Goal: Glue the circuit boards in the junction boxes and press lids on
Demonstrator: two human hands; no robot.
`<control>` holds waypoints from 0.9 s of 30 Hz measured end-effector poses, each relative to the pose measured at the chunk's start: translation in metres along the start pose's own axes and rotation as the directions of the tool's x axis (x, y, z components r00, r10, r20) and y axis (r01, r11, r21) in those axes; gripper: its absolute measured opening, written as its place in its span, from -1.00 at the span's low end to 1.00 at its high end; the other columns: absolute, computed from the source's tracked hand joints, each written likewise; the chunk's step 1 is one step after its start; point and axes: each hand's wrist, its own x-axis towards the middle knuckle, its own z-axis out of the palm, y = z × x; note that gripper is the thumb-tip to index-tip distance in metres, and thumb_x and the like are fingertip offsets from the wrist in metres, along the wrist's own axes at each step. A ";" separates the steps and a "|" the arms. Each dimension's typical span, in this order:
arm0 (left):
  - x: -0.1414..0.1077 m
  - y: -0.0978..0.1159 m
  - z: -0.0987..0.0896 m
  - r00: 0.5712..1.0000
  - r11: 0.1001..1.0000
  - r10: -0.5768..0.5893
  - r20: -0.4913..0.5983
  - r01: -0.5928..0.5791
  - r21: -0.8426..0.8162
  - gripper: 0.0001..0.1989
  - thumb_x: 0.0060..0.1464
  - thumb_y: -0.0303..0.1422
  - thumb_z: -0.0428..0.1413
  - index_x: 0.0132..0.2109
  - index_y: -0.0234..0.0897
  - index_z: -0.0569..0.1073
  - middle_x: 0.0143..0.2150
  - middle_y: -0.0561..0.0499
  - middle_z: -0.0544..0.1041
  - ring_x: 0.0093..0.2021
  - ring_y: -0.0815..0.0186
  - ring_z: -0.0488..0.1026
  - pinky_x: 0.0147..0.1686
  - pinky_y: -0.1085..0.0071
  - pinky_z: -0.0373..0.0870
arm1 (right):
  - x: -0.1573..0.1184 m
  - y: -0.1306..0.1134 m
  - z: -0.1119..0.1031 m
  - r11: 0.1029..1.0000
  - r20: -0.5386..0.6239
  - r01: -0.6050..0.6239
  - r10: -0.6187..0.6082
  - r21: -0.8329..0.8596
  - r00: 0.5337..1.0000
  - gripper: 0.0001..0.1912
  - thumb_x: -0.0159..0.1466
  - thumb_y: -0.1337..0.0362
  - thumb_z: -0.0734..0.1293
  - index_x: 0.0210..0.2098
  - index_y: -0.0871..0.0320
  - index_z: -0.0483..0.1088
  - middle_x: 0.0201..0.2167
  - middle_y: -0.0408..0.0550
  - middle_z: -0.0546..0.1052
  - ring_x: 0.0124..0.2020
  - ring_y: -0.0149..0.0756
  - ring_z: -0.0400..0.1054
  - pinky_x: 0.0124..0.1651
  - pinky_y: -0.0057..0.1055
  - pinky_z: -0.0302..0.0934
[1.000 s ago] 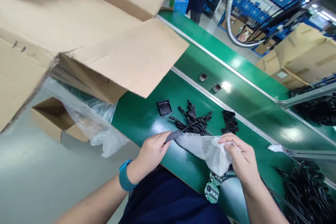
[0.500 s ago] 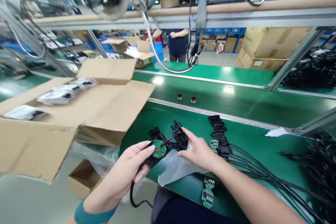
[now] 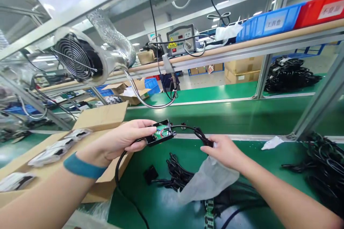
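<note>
My left hand [image 3: 134, 135] grips a small black plastic case whose open side shows a green circuit board [image 3: 161, 131] with red and blue wires. A thick black cable hangs from the case's near end, below my wrist. From the far end a thinner black cable [image 3: 185, 127] runs right to a tied bundle [image 3: 202, 136], which my right hand [image 3: 221, 150] pinches along with a white translucent plastic bag [image 3: 209, 182]. Under the hands lie more black cables [image 3: 177, 173] and a black case part [image 3: 150, 174]. Several green circuit boards [image 3: 209, 211] show at the bottom.
An open cardboard box [image 3: 102, 116] with wrapped items stands left. Above hang a fan [image 3: 73, 57] and a bent metal tube [image 3: 150, 105]. A shelf [image 3: 215, 55] carries a control box [image 3: 182, 39] and blue bins [image 3: 271, 21]. Black cables [image 3: 322, 175] pile up right.
My view has tilted up. Both hands have lifted the case and the cable bundle off the bench area, and the bag has come up with my right hand.
</note>
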 end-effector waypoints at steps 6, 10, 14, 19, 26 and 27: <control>0.031 0.014 0.011 0.944 0.990 -0.136 0.299 0.137 0.017 -0.48 -0.13 -0.17 0.39 -0.03 -0.26 0.48 -0.40 0.09 0.40 -0.66 0.64 0.04 -0.72 0.65 -0.17 | 0.002 0.013 -0.046 0.982 0.000 -0.106 0.107 -0.157 0.994 -0.74 0.17 0.05 0.35 -0.42 0.13 0.49 -0.49 -0.13 0.50 -0.43 -0.30 0.32 -0.42 -0.44 0.02; 0.053 0.013 0.015 0.934 0.986 -0.160 0.319 0.136 0.096 -0.50 -0.10 -0.16 0.38 -0.05 -0.27 0.46 -0.41 0.09 0.40 -0.64 0.61 0.08 -0.69 0.62 -0.15 | 0.004 0.019 -0.059 0.954 0.037 -0.166 0.181 -0.251 0.983 -0.72 0.15 0.04 0.34 -0.48 0.12 0.43 -0.55 -0.16 0.44 -0.49 -0.33 0.26 -0.46 -0.43 -0.03; 0.082 0.015 0.017 0.924 0.971 -0.180 0.336 0.111 0.214 -0.51 -0.12 -0.16 0.39 -0.11 -0.30 0.45 -0.53 0.14 0.35 -0.66 0.58 0.07 -0.68 0.59 -0.13 | 0.017 0.029 -0.070 0.910 0.050 -0.171 0.205 -0.378 0.978 -0.70 0.12 0.04 0.35 -0.55 0.12 0.34 -0.58 -0.16 0.39 -0.52 -0.35 0.22 -0.49 -0.41 -0.07; 0.126 0.017 0.029 0.938 0.947 -0.148 0.314 0.042 0.320 -0.51 -0.22 -0.15 0.42 -0.21 -0.29 0.45 -0.58 0.16 0.35 -0.65 0.54 0.13 -0.67 0.58 -0.06 | 0.048 0.036 -0.098 0.818 -0.003 -0.215 0.252 -0.533 0.968 -0.73 0.07 0.07 0.40 -0.56 0.11 0.34 -0.59 -0.13 0.41 -0.53 -0.33 0.27 -0.51 -0.40 -0.07; 0.219 0.002 0.067 0.951 0.941 -0.120 0.284 0.017 0.339 -0.51 -0.36 -0.19 0.48 -0.31 -0.31 0.48 -0.66 0.18 0.32 -0.66 0.50 0.15 -0.67 0.54 -0.02 | 0.114 0.046 -0.146 0.587 0.020 -0.240 0.401 -0.773 0.916 -0.72 -0.01 0.11 0.53 -0.43 0.19 0.53 -0.44 0.04 0.54 -0.36 -0.13 0.47 -0.42 -0.36 0.18; 0.235 -0.005 0.076 0.957 0.941 -0.121 0.262 0.027 0.338 -0.54 -0.35 -0.21 0.48 -0.32 -0.32 0.48 -0.67 0.17 0.32 -0.67 0.50 0.15 -0.67 0.53 -0.01 | 0.127 0.051 -0.150 0.545 0.010 -0.248 0.427 -0.801 0.904 -0.68 -0.03 0.13 0.55 -0.37 0.21 0.56 -0.39 0.08 0.56 -0.31 -0.09 0.49 -0.37 -0.34 0.23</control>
